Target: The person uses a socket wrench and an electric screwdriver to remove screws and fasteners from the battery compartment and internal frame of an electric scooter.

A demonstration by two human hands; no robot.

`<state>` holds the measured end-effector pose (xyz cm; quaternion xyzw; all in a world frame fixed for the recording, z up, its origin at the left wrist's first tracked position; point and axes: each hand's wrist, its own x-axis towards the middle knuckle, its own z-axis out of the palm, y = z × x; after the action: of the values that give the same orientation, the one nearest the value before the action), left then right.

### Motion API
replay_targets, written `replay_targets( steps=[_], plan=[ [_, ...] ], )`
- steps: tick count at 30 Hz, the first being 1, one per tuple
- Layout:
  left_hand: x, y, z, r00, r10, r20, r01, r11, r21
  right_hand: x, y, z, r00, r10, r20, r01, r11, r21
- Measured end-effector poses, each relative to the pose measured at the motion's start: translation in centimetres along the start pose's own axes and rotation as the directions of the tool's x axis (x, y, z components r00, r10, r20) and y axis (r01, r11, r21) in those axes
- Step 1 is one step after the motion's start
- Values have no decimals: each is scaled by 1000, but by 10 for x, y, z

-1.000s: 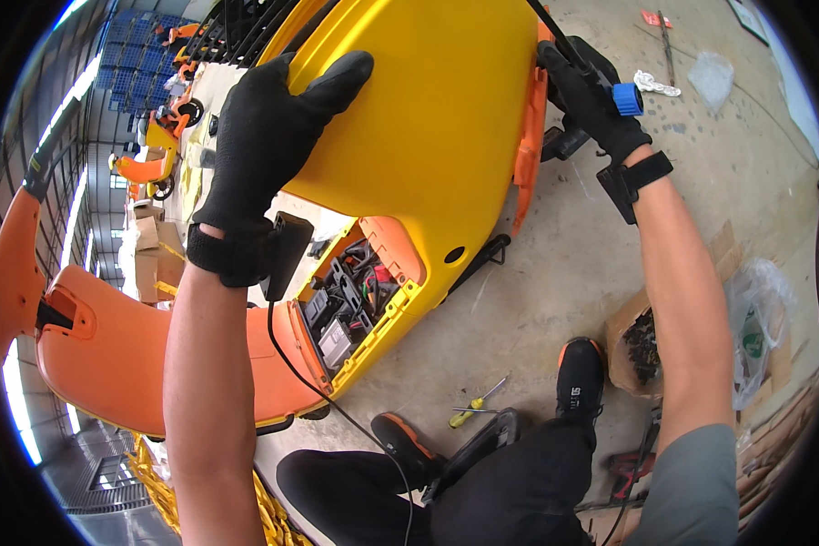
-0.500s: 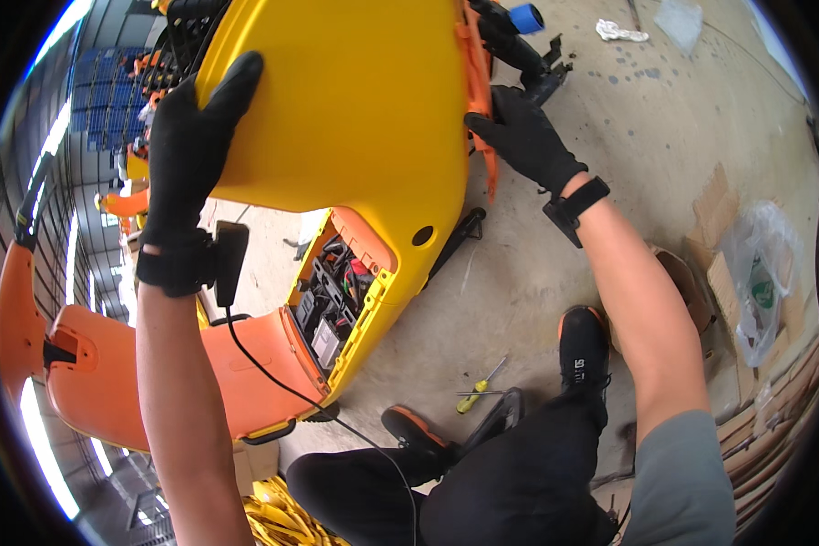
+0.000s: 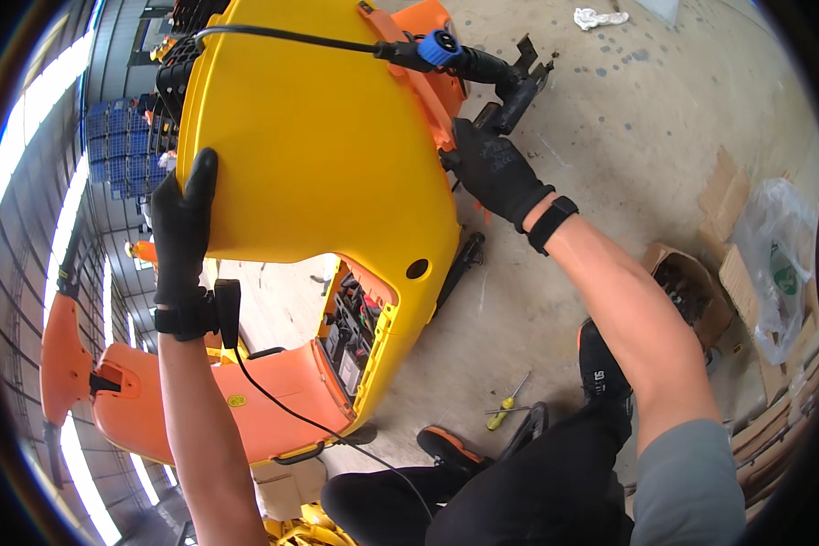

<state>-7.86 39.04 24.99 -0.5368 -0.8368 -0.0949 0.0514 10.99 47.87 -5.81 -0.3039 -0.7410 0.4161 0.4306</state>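
A large yellow body shell (image 3: pixel 318 155) of a scooter-like vehicle fills the upper middle. My left hand (image 3: pixel 182 237), black-gloved, grips its left edge with the thumb over the face. On the shell's right side, my gloved right hand (image 3: pixel 498 173) is closed at the lower end of an orange trim strip (image 3: pixel 423 86); its fingertips are partly hidden. A black cable (image 3: pixel 291 36) with a blue-ringed connector (image 3: pixel 439 47) crosses the shell's top. Below the shell, an open compartment (image 3: pixel 355 332) holds dark electrical parts and wires, beside an orange floor panel (image 3: pixel 282 396).
A yellow-handled screwdriver (image 3: pixel 500 414) lies on the concrete near my shoes. At right stand an open cardboard box (image 3: pixel 692 291) and a clear plastic bag (image 3: pixel 773 264). A black metal bracket (image 3: pixel 523 86) juts out past the shell. Blue crates (image 3: pixel 118 146) are stacked far left.
The shell has shifted left in view, and the cable with its blue-ringed connector now lies across its top. My right hand is lower and further left; my left hand is lower along the edge.
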Motion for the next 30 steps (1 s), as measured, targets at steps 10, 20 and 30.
replay_targets(
  steps=[10, 20, 30],
  plan=[
    [5, -10, 0, 1000, 10, -28, -7, 994, 113, -10, -18, 14, 987, 143, -77, -150, 984, -97],
    [9, -17, 2, 999, 23, -37, -21, 999, 50, -27, 16, 24, 979, 203, -21, -202, 979, 30],
    [14, -38, 1, 997, -12, -75, 16, 998, 61, -26, 35, -16, 825, 117, 553, -439, 749, 497]
  ],
)
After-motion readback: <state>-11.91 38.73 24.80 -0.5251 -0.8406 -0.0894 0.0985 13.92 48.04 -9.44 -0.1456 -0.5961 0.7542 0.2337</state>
